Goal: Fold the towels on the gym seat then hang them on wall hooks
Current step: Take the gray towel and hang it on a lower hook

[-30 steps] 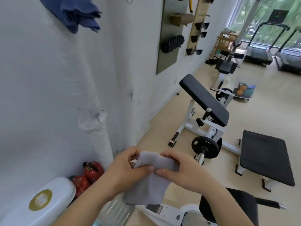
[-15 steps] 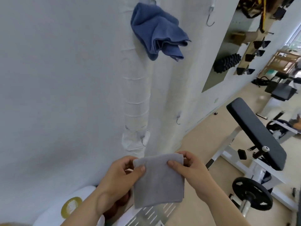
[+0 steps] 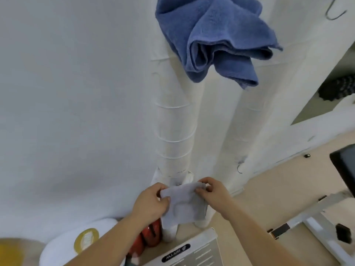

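Grey towel [image 3: 184, 206], folded small, hangs between a person's two bare hands in front of the foot of a white wrapped pipe [image 3: 172, 131] that runs up the wall [image 3: 67, 93]. The left hand [image 3: 151, 204] grips the towel's upper left corner, with the thumb curled over the front of the cloth and the fingers behind it. The right hand [image 3: 213, 192] pinches the upper right corner between thumb and fingertips. The top edge sags slightly between the two grips, and the lower edge hangs loose across the base of the pipe.

High up the same pipe, well above the hands, a blue towel [image 3: 215, 39] hangs bunched in loose folds against the wall; whatever holds it lies out of view. A second wrapped pipe [image 3: 230, 121] stands just to the right of the first. At its lower end a small wire hook [image 3: 239, 169] sticks out bare. Far up and to the right of the pipes, a larger metal hook [image 3: 334, 14] carries nothing.

Left of the pipe's foot, behind the left forearm, sits a red object [image 3: 151, 235], too hidden to identify. Further left is a white rounded casing [image 3: 63, 246] with a yellow disc [image 3: 86, 239] on top. Below the pipe's foot, nearest the camera, lies a pale panel [image 3: 192, 250] with a black oval label. To the right of the pipes, a black knobbed roller [image 3: 338, 89] rests on a wall board, and the corner of a black padded bench [image 3: 345, 169] stands over the beige floor [image 3: 269, 189].
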`<state>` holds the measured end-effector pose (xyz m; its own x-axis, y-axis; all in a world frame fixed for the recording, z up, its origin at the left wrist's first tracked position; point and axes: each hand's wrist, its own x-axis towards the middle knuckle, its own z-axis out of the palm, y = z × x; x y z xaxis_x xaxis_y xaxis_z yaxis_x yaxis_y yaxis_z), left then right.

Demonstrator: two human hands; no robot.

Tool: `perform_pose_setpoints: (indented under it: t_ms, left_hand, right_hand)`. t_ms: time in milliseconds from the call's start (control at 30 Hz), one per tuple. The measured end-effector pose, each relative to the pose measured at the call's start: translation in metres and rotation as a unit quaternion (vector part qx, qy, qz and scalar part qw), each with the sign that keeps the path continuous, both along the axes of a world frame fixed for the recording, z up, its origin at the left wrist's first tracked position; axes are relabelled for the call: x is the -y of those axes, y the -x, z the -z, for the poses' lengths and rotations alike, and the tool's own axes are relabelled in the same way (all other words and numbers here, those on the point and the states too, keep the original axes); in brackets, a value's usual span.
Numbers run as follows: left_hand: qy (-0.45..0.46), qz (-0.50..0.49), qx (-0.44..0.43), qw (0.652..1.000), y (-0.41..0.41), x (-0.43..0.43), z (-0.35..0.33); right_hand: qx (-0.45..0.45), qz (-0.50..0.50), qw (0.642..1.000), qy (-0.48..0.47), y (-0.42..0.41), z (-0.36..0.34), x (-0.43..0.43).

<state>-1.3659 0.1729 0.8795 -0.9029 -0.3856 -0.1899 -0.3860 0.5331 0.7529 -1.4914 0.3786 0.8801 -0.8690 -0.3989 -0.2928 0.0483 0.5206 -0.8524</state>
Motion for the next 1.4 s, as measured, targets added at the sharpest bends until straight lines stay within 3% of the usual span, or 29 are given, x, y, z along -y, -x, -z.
perform_pose_setpoints:
  t_ms: [267, 400, 500, 567, 700, 800, 867, 1167, 1267, 1400]
  left_hand:
    - [-0.029, -0.099, -0.001, 0.995, 0.031, -0.006, 0.017]
    - [-0.070, -0.157, -0.024, 0.985, 0.032, -0.011, 0.030]
    - [-0.114, -0.178, -0.030, 0.977, 0.031, -0.015, 0.035]
    - [-0.099, -0.163, -0.036, 0.981, 0.028, -0.015, 0.036]
    - [0.018, -0.069, -0.045, 0.996, 0.028, -0.010, 0.043]
    - [0.113, 0.003, 0.012, 0.994, 0.033, -0.011, 0.045]
    - [0.157, 0.034, 0.056, 0.985, 0.034, -0.014, 0.050]
    - [0.247, 0.043, 0.109, 0.962, 0.031, -0.033, 0.050]
    - [0.234, 0.067, 0.095, 0.965, 0.022, -0.041, 0.051]
    - [0.199, 0.082, 0.045, 0.976, 0.004, -0.055, 0.055]
  right_hand:
    - [-0.057, 0.004, 0.995, -0.078, 0.039, 0.019, 0.032]
    - [0.040, 0.084, 0.996, 0.004, 0.034, 0.027, 0.038]
    - [0.054, 0.111, 0.992, 0.027, 0.027, 0.034, 0.040]
    - [0.030, 0.091, 0.995, 0.035, 0.020, 0.036, 0.039]
    - [-0.016, 0.057, 0.998, 0.024, 0.013, 0.050, 0.037]
    - [-0.082, 0.042, 0.995, -0.042, 0.012, 0.071, 0.035]
    - [-0.071, 0.022, 0.995, -0.071, 0.008, 0.084, 0.035]
    - [-0.081, -0.081, 0.971, -0.208, 0.010, 0.075, 0.037]
    - [-0.066, -0.104, 0.977, -0.176, 0.004, 0.064, 0.030]
    - [0.028, -0.107, 0.992, -0.055, -0.012, 0.064, 0.017]
